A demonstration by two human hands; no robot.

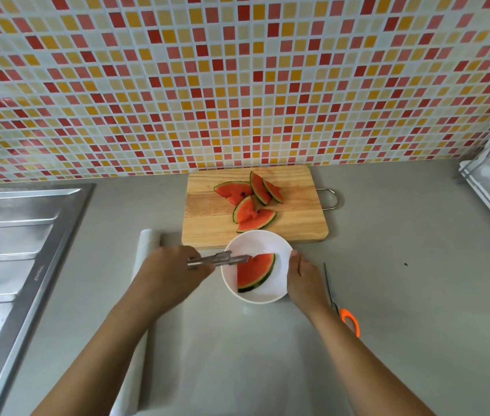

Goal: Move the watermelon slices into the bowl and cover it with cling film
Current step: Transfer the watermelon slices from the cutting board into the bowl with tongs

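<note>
Watermelon slice [254, 271], red with green rind, lies in round white bowl [279, 283]; left hand [174, 271] grips steel tongs [219, 259] at its tip, right hand [303, 280] grips bowl wall, so open tongs low, keep bowl braced.

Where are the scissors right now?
In the head view, the scissors lie on the counter at the right, just beyond the right hand that holds the white bowl.
</note>
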